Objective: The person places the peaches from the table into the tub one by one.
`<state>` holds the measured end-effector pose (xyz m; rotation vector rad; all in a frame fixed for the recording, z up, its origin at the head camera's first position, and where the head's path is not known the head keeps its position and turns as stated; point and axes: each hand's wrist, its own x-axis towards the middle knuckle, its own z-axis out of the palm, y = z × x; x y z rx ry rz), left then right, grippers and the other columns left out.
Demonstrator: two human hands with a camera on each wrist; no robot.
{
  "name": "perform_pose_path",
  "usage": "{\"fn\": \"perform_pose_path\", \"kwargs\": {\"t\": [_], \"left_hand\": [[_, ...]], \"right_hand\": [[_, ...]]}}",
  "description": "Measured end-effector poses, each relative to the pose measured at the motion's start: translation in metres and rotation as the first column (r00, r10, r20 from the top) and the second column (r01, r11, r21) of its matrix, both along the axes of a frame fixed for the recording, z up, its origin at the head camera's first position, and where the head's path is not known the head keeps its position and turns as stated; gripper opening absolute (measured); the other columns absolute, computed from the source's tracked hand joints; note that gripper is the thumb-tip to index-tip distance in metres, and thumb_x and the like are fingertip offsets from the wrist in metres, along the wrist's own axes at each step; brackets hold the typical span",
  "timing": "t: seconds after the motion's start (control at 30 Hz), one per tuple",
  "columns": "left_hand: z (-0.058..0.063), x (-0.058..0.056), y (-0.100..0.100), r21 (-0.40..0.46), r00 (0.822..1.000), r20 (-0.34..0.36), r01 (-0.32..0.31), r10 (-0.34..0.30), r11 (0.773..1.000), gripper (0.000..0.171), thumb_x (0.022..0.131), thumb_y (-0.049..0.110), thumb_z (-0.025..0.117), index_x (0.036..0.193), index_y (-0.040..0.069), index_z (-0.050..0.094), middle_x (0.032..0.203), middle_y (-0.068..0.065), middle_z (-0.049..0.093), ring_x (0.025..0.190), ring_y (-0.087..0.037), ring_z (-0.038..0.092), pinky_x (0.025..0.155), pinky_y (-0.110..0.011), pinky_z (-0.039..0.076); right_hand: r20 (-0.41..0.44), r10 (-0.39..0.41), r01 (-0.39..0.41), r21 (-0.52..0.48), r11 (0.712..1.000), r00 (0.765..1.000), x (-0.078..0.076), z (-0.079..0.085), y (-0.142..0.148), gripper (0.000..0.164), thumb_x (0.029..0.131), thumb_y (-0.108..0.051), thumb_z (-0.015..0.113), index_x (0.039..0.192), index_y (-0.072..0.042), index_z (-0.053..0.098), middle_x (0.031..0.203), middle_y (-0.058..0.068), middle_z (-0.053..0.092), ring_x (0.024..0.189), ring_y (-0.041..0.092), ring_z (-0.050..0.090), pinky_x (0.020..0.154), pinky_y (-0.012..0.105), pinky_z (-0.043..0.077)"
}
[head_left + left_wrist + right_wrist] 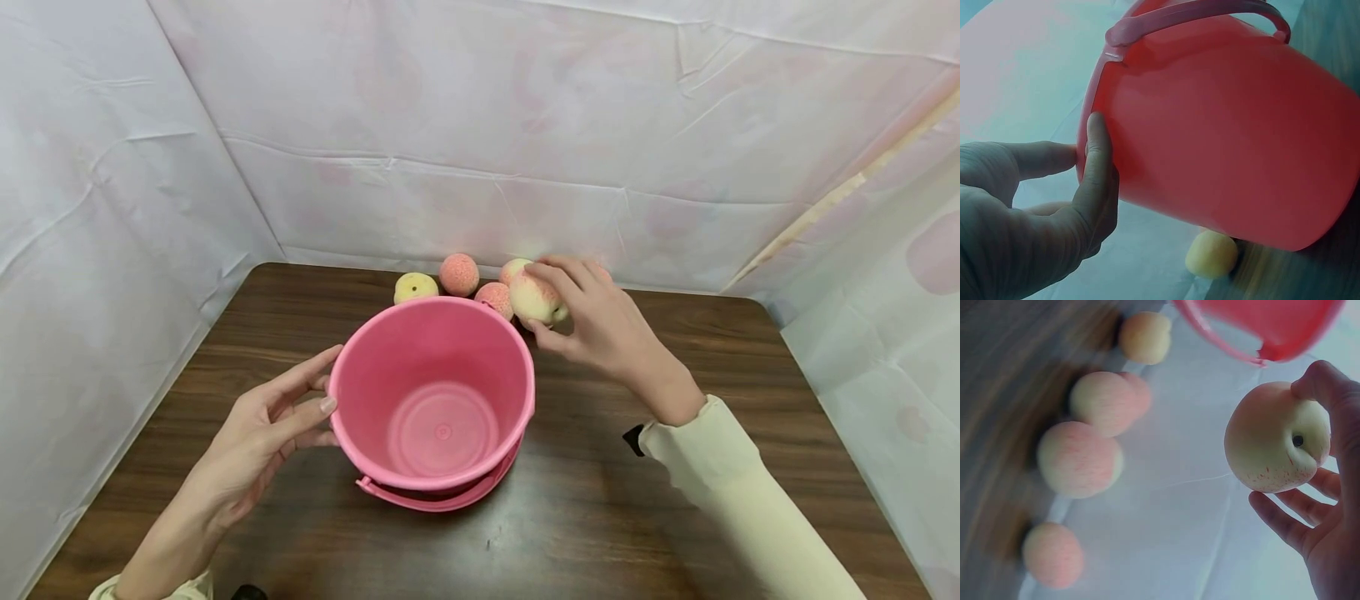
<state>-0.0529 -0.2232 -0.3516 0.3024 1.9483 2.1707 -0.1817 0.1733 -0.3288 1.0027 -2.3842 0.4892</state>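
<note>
A pink bucket point(442, 392) stands on the table, its mouth facing up toward the head camera and its inside bare. My left hand point(251, 446) grips the bucket's left rim, the thumb on one side and fingers on the other, as the left wrist view shows with the bucket wall point(1229, 137). My right hand point(600, 325) holds a pale yellow peach with pink blush point(536, 298), pinched between thumb and fingers. In the right wrist view this peach point(1275, 437) is lifted apart from the others, with the bucket point(1285, 325) near it.
Several more peaches lie behind the bucket along the back of the table, among them a yellow one point(416, 287) and a pink one point(459, 275). The bucket's handle point(450, 502) hangs down at the front. A white sheet point(450, 125) encloses the brown wooden table point(675, 517).
</note>
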Motion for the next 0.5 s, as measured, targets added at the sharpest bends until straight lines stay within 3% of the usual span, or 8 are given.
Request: {"fn": "perform_pose_path", "kwargs": {"t": [0.17,0.5], "left_hand": [[-0.001,0.000,0.000,0.002,1.000,-0.002,-0.001,0.001,1.000,0.060,0.105,-0.005,0.053,0.162,0.006,0.037,0.126,-0.014,0.058,0.099,-0.021,0.075,0.087,-0.047,0.065],[-0.001,0.000,0.000,-0.005,1.000,0.002,-0.004,0.004,1.000,0.061,0.104,-0.004,0.054,0.162,0.007,0.037,0.126,-0.014,0.058,0.099,-0.021,0.075,0.087,-0.047,0.065]], "right_hand": [[-0.007,0.031,-0.031,-0.015,0.999,1.000,0.004,0.014,-0.007,0.062,0.087,-0.032,0.078,0.143,-0.013,0.059,0.141,0.008,0.060,0.120,0.028,0.058,0.087,0.043,0.061],[-0.051,0.152,-0.152,0.006,0.988,0.987,0.012,0.036,-0.030,0.060,0.086,-0.029,0.078,0.141,-0.010,0.061,0.138,0.010,0.063,0.123,0.029,0.062,0.095,0.046,0.061]]}}
